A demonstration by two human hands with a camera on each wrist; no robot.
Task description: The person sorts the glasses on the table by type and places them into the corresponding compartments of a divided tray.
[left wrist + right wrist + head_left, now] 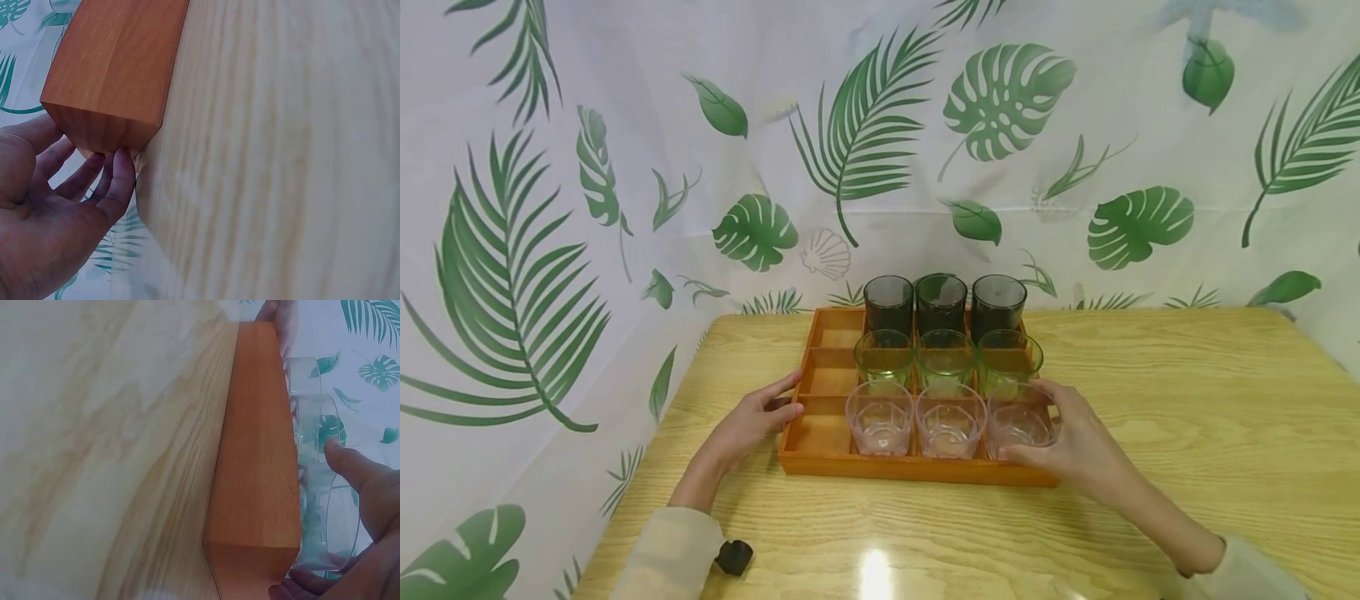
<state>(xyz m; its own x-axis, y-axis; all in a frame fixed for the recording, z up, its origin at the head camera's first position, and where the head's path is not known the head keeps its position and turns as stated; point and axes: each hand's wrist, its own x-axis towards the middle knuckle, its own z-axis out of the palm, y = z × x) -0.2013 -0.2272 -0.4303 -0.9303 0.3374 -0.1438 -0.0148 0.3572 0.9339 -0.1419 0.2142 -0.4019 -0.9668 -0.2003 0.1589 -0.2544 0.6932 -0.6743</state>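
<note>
A shallow orange-brown wooden tray point(917, 469), divided into compartments, lies on the table. Three clear tumblers stand along its front row, three green-tinted glasses point(946, 358) in the middle and three dark grey glasses point(889, 304) at the back. My right hand point(1078, 442) holds the front-right clear tumbler point(1021, 421), thumb at the near side and fingers at the far side. That tumbler sits in the tray's right column. At the tray's left side, my left hand point(748, 427) touches the wall with its fingertips; the left wrist view shows them against the tray's end point(103, 128).
The tray rests on a light wood-grain table point(1187, 392). Behind and to the left hangs a white cloth point(880, 125) printed with green leaves. A small black object point(734, 557) is at the left sleeve's cuff.
</note>
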